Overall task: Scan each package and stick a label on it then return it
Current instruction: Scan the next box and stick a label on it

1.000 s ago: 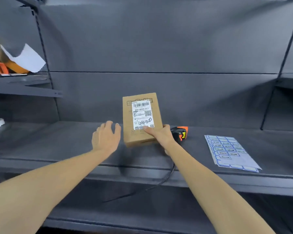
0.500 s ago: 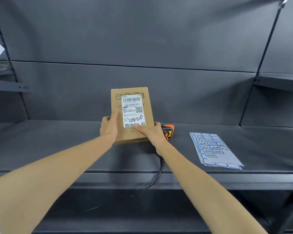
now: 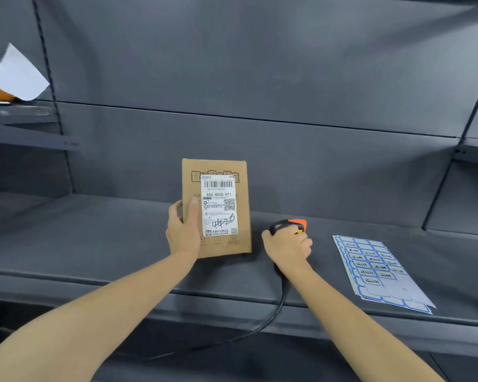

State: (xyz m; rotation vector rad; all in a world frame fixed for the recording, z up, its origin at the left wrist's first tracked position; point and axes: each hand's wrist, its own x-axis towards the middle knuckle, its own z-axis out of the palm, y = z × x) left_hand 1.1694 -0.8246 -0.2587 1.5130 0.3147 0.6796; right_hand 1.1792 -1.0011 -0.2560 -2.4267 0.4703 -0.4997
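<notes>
So at the bottom of the frame we've got both forearms reaching in, and the cable (image 3: 276, 312) drooping off the shelf (image 3: 94, 244) edge at lower centre. Big change from a second ago: our right hand (image 3: 287, 248) has let go of the box (image 3: 217, 208) and is now wrapped around the scanner (image 3: 289, 225), right of centre. Half a second back it was still pinching the box's lower edge. Meanwhile our left hand (image 3: 183, 230), which was flat and empty a second ago, now grips the box's left edge, thumb on the front, holding it upright mid-frame with the barcode facing us. We'd say that means the scan is next; nothing's been stuck on yet. The label sheet (image 3: 375, 268) sits untouched at lower right, well apart from the box. Further back, upper left, some white paper (image 3: 20, 75) on another shelf has come back into view.
</notes>
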